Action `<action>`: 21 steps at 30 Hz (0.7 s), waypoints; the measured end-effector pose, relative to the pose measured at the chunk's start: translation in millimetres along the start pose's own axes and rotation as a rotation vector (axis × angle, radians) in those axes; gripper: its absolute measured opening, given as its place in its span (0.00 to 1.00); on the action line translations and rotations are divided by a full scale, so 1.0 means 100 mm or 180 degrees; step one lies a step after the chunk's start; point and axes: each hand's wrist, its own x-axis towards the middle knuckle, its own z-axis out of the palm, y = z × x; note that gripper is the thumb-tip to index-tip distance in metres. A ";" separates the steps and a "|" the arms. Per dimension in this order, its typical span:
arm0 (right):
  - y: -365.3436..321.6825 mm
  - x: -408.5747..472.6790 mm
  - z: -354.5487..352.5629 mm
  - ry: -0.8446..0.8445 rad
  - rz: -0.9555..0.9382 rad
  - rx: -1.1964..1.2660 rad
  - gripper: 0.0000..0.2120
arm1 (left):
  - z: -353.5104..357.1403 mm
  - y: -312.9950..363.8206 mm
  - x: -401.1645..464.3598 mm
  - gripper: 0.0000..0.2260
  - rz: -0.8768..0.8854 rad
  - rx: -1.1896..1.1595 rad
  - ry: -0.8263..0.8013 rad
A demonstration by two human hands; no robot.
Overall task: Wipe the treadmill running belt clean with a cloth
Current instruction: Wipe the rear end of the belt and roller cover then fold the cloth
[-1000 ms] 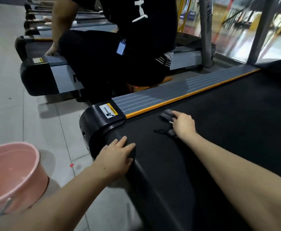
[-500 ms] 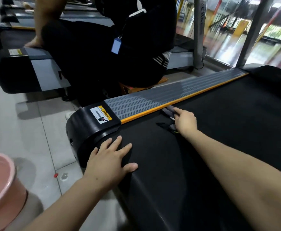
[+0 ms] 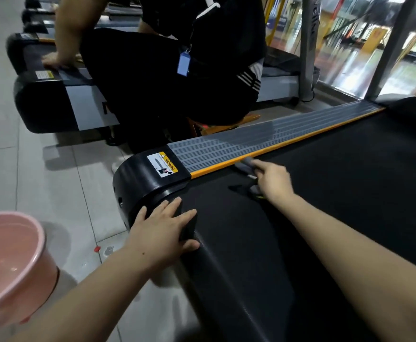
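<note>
The black running belt (image 3: pixel 338 193) fills the right half of the view. On it, close to the orange strip of the grey side rail (image 3: pixel 263 141), lies a dark grey cloth (image 3: pixel 245 166). My right hand (image 3: pixel 273 183) lies on top of the cloth and presses it against the belt, covering most of it. At the belt's rear end my left hand (image 3: pixel 162 230) rests flat, fingers spread, the thumb over the rounded edge beside the black end cap (image 3: pixel 140 183).
A pink bucket (image 3: pixel 12 267) with water stands on the tiled floor at lower left. A person in dark clothes crouches between this treadmill and the adjacent treadmill (image 3: pixel 54 99), a hand on it. Upright posts and glass panels stand at the back right.
My right hand has slid the cloth along the belt's left edge beside the orange strip. My left hand flattened, then settled at the belt's rear end. The view shifted, showing more of the bucket.
</note>
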 end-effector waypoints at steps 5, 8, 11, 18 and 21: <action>-0.32 -0.22 0.05 -0.0147 -0.0079 -0.0184 0.13 | 0.01 -0.04 -0.02 0.32 0.0003 -0.0297 -0.0131; -0.58 -0.73 0.12 -0.0305 -0.0967 0.0220 0.15 | -0.05 -0.09 0.00 0.19 -0.0041 -0.0694 0.0471; -0.49 -0.84 0.16 -0.0467 -0.1612 0.0414 0.15 | -0.02 -0.15 0.00 0.20 0.0023 -0.0738 0.0643; -0.15 -0.15 0.03 -0.0172 0.0241 -0.0145 0.15 | -0.04 -0.18 -0.16 0.23 -0.0034 -0.0382 0.0251; -0.47 -0.47 0.10 -0.0243 -0.0150 0.0055 0.15 | -0.04 -0.21 -0.16 0.24 -0.0104 -0.0408 0.0238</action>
